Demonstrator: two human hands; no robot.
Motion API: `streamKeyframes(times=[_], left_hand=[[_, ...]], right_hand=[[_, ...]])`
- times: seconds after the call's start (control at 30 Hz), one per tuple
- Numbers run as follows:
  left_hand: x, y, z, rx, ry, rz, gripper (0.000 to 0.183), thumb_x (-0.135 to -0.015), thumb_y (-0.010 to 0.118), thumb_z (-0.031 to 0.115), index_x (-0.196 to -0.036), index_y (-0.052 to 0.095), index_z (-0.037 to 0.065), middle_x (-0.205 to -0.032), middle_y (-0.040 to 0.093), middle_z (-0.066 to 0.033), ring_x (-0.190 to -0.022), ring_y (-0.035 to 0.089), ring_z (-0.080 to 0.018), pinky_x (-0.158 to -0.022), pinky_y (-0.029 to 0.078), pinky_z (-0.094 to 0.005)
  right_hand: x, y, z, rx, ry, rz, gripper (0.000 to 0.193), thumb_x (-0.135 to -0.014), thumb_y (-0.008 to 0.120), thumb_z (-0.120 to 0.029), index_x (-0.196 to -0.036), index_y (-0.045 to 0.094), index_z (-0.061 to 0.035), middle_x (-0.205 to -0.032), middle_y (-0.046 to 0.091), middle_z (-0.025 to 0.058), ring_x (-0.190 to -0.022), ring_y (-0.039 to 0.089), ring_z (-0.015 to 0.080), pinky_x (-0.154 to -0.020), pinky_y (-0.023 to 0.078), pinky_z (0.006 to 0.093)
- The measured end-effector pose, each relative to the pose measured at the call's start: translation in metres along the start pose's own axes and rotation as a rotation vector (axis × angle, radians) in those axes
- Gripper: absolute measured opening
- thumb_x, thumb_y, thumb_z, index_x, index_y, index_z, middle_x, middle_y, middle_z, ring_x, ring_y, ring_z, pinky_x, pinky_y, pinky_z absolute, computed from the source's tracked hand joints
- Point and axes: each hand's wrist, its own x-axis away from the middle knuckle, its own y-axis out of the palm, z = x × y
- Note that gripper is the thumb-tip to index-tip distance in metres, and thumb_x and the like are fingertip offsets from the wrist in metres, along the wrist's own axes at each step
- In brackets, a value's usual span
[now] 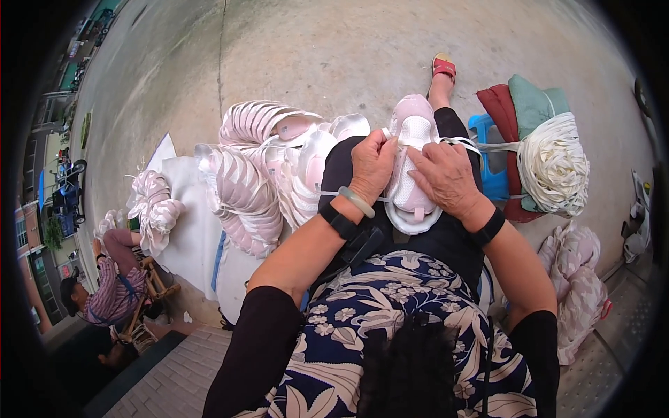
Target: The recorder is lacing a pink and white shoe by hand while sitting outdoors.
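Observation:
A pale pink and white sneaker upper point(403, 182) rests on my lap, its heel end toward me. My left hand point(371, 164) is closed at its left edge, thumb and forefinger pinched on a white shoelace at the eyelets. My right hand point(449, 180) lies over the right side, thumb and forefinger pinched at the lace and the other fingers curled on the upper. The exact grip of the fingertips is partly hidden. More lace stretches from beside my right hand toward a big bundle of white laces point(554, 164) on the right.
Stacked pink and white shoe uppers point(244, 188) lie at my left on a white sheet point(185, 188). The lace bundle sits with folded green cloth point(533, 104) on a blue stool point(493, 167). A wrapped bundle point(575, 279) stands lower right. Another person point(115, 285) sits at far left.

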Motion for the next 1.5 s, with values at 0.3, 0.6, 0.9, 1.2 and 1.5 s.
streamKeyframes(times=[0.3,0.6,0.9,1.2,1.5], left_hand=[[-0.003,0.007,0.01,-0.158,0.124,0.052,0.017,-0.081,0.059,0.012,-0.072,0.054,-0.001,-0.055,0.052,-0.0044,-0.051,0.048,-0.0083,-0.047,0.04,-0.027],[-0.002,0.01,0.005,-0.484,0.272,0.135,0.013,-0.075,0.059,0.012,-0.076,0.05,0.002,-0.064,0.054,-0.0192,-0.065,0.056,-0.0385,-0.055,0.043,-0.0442],[0.023,-0.005,0.019,-0.507,0.457,0.019,0.039,-0.073,0.06,0.014,-0.106,0.046,-0.001,-0.095,0.053,-0.0202,-0.085,0.054,-0.0365,-0.072,0.046,-0.04],[0.024,-0.004,0.026,-0.648,0.338,-0.141,0.055,-0.072,0.063,0.018,-0.117,0.041,-0.006,-0.097,0.055,-0.02,-0.087,0.056,-0.0343,-0.076,0.046,-0.0397],[0.032,0.013,0.008,-0.894,0.286,-0.197,0.047,-0.082,0.044,0.013,-0.119,0.036,-0.015,-0.085,0.059,-0.0216,-0.075,0.062,-0.0303,-0.065,0.05,-0.0367]], right_hand=[[-0.002,0.003,0.005,-0.132,0.061,0.02,0.034,-0.074,0.063,-0.023,-0.105,0.056,-0.0096,-0.079,0.048,0.0048,-0.076,0.05,0.0215,-0.066,0.035,0.0359],[-0.008,0.014,0.003,-0.248,0.122,0.087,0.024,-0.077,0.055,-0.011,-0.1,0.056,-0.0049,-0.08,0.05,0.0135,-0.076,0.051,0.0313,-0.066,0.038,0.0415],[-0.01,0.026,0.001,-0.387,0.165,0.149,0.015,-0.086,0.047,-0.008,-0.098,0.055,-0.0033,-0.08,0.051,0.014,-0.074,0.052,0.0308,-0.064,0.04,0.0386],[-0.007,0.026,-0.005,-0.224,0.219,0.134,0.02,-0.084,0.049,-0.011,-0.101,0.055,-0.0032,-0.079,0.052,0.0129,-0.074,0.051,0.0303,-0.064,0.037,0.0389],[-0.005,0.016,-0.012,-0.009,0.036,0.138,0.027,-0.078,0.055,-0.016,-0.102,0.054,-0.0036,-0.081,0.049,0.0108,-0.079,0.048,0.0284,-0.079,0.032,0.0413]])
